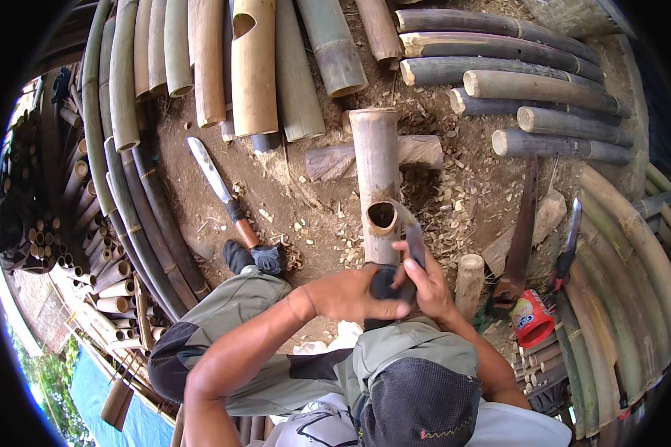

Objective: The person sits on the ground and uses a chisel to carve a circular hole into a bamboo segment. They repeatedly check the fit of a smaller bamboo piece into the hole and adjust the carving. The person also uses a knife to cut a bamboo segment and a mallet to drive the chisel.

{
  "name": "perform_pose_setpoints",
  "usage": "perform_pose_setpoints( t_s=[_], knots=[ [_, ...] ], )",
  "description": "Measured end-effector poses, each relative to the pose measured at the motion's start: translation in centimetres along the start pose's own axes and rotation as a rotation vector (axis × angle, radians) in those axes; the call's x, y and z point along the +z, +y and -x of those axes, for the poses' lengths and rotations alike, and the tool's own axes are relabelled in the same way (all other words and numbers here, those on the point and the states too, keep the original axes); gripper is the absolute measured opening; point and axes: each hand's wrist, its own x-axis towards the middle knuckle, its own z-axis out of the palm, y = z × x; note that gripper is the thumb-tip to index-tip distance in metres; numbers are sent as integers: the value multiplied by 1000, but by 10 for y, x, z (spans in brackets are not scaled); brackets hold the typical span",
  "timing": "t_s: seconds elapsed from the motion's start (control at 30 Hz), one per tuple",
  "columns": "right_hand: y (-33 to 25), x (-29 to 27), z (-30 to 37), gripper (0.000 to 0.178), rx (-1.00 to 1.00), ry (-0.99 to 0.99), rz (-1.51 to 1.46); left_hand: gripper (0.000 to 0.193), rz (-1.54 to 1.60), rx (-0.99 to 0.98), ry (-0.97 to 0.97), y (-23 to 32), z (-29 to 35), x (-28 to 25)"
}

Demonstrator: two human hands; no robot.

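Observation:
A bamboo tube [378, 156] lies before me, pointing away, with an oval hole [382, 217] cut in its upper side near my hands. My right hand [434, 290] is closed around a knife [414, 237], its thumb along the blade, which reaches up beside the hole. My left hand [350, 289] is blurred by motion; its fingers curl at a black thing [384, 281] just left of the right hand. Whether that black thing is the knife's handle or something behind the hands, I cannot tell.
A large knife [212, 173] lies on the chip-strewn ground to the left. A short log [332, 162] crosses under the tube. Bamboo lengths [257, 74] lie around the far side. At right are a saw [520, 231], another knife [570, 238] and a red container [533, 320].

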Motion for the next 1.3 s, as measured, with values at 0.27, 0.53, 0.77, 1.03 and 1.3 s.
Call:
perform_pose_setpoints(
  t_s=[0.27, 0.53, 0.77, 1.03, 1.3],
  knots=[
    [-18, -40, -38, 37, -56, 74, 993, 51, 548, 53, 691, -21, -132, 39],
    [-129, -2, -100, 14, -82, -585, 1639, 21, 1772, 340, 390, -8, -105, 24],
    [-130, 1, -106, 19, -37, -471, 1592, 34, 1532, 109, 639, -23, -117, 20],
    [-126, -3, -83, 20, 130, -417, 1550, 29, 1379, 58, 494, 4, -98, 7],
    [-162, 47, -145, 8, -128, -935, 1975, 29, 2085, 377, 359, 11, -89, 6]
  ],
)
